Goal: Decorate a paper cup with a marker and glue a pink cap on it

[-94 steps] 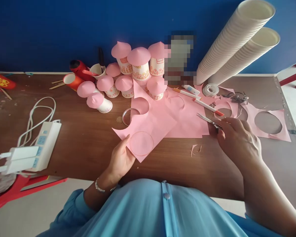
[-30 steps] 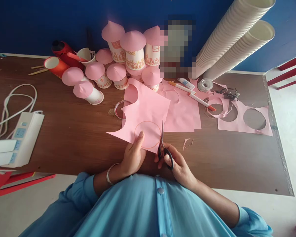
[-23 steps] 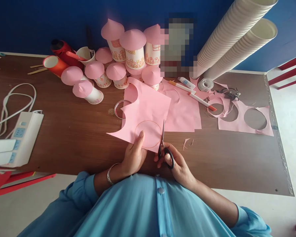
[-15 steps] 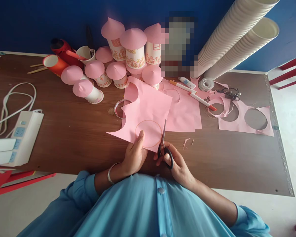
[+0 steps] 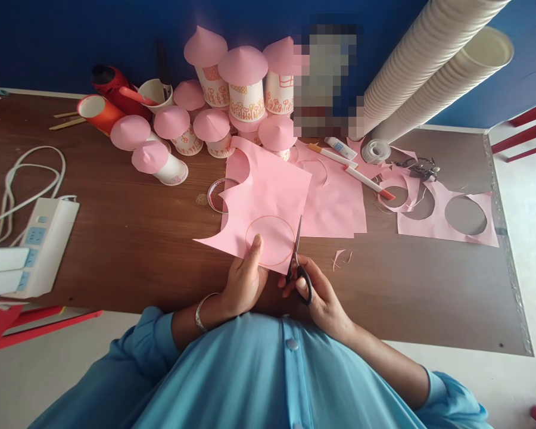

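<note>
A sheet of pink paper (image 5: 272, 185) is pinched by its near edge in my left hand (image 5: 245, 274), the thumb lying on top over a circle drawn in orange. Round bites are cut out of the sheet's left side. My right hand (image 5: 324, 298) grips black-handled scissors (image 5: 298, 253), with thumb and fingers in the loops. The blades point away from me at the sheet's right edge, beside the drawn circle. Under and behind this sheet lies more pink paper (image 5: 335, 202). A roll of tape (image 5: 217, 196) shows partly from beneath the sheet's left side.
Paper cups with pink cone roofs (image 5: 243, 89) stand at the back. Tall cup stacks (image 5: 397, 89) lean at the right. Markers (image 5: 368, 182), a glue tube (image 5: 340, 148), clear tape (image 5: 377, 151) and cut scraps (image 5: 433, 220) lie right. A power strip (image 5: 49, 244) sits left.
The view has shifted very slightly. Both hands, the pink sheet and the scissors keep almost the same position.
</note>
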`<action>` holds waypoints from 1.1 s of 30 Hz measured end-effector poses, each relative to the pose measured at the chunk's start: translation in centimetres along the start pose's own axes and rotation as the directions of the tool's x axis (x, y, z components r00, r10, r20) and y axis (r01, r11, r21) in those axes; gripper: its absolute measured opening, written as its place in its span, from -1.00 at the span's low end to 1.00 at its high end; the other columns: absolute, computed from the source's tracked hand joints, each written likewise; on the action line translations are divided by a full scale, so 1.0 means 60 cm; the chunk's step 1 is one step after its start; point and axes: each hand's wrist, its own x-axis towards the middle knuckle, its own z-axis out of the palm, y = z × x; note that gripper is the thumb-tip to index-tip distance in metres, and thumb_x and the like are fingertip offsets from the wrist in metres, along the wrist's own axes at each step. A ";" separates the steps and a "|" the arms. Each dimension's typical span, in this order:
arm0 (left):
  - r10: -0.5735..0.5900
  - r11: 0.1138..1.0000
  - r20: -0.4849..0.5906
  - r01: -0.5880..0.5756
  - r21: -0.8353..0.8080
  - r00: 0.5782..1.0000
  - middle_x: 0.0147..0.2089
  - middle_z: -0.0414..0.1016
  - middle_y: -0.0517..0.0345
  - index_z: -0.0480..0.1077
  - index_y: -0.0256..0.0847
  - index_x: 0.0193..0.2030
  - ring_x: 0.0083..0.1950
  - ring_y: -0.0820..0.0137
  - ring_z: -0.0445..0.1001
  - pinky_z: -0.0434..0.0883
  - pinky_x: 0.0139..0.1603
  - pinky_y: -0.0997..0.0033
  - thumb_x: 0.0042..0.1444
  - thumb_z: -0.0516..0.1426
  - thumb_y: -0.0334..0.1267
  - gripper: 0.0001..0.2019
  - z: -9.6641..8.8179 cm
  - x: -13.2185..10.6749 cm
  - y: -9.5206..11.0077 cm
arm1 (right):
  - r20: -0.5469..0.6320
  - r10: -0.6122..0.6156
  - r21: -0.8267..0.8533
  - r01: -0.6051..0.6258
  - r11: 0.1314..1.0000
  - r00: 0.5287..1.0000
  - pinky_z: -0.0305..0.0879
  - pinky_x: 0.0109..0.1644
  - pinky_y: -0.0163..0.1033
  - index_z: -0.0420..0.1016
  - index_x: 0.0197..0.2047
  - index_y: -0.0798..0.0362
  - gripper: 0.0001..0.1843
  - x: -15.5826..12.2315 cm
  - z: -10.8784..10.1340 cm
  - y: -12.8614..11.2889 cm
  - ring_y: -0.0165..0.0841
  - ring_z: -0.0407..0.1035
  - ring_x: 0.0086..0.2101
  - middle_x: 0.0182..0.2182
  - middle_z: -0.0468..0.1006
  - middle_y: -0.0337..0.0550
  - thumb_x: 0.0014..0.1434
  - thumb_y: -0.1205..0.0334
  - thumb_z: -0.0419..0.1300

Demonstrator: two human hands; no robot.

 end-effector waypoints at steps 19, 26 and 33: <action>-0.027 1.000 -0.058 0.027 0.012 0.998 -0.18 0.66 0.04 0.59 -0.12 -0.26 0.16 0.07 0.55 0.51 0.23 0.11 0.10 0.33 0.14 -0.65 -0.006 0.000 -0.001 | -0.023 0.000 -0.035 0.000 0.999 1.000 0.49 -0.19 -0.22 0.36 0.09 -0.03 -0.49 0.000 0.002 -0.005 -0.36 0.45 -0.32 -0.28 0.53 -0.17 0.34 -0.27 0.16; -0.030 0.996 -0.129 0.040 0.076 0.991 -0.18 0.68 0.01 0.62 -0.11 -0.23 0.16 -0.02 0.58 0.56 0.20 0.04 0.11 0.33 0.12 -0.67 -0.014 -0.004 -0.002 | -0.027 0.016 -0.019 -0.016 1.000 1.000 0.47 -0.24 -0.23 0.38 0.08 -0.01 -0.51 -0.001 0.000 -0.001 -0.40 0.40 -0.39 -0.32 0.50 -0.20 0.36 -0.25 0.16; -0.011 0.997 -0.111 0.019 0.073 0.994 -0.17 0.69 0.00 0.60 -0.12 -0.21 0.16 0.00 0.59 0.58 0.17 0.05 0.10 0.33 0.14 -0.64 -0.004 0.000 0.000 | -0.035 0.033 -0.021 -0.034 0.999 0.999 0.48 -0.24 -0.22 0.36 0.07 -0.02 -0.53 -0.001 0.002 0.000 -0.40 0.44 -0.40 -0.33 0.50 -0.22 0.38 -0.24 0.13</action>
